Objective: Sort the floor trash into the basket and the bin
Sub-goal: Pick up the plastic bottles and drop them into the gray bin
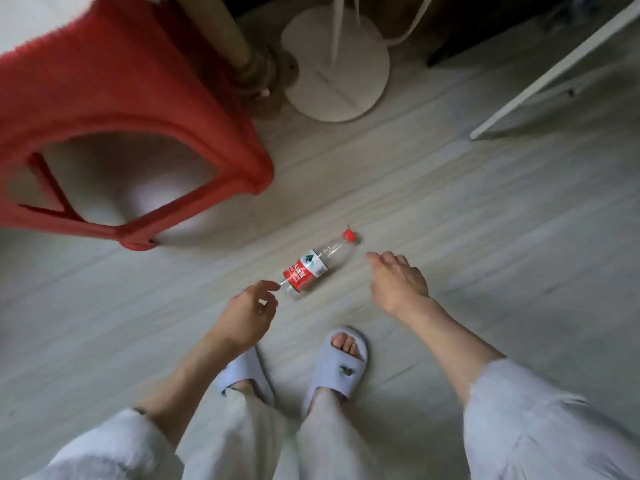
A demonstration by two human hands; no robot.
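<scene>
The bottle (313,266) lies on the floor (450,220) between both hands. The left hand (251,313) fingers nearly touch its bottom; the right hand (398,280) fingers hang loose, holding nothing. Next, I think: grab it.

The red plastic stool (114,109) is smeared with motion blur and runs off the left and top edges, so its seat never shows. The print on the bottle (313,266) label is way too small to read, and the left hand (247,313) covers its base end. The fan stand base (334,62) loses its pole at the top edge.
</scene>
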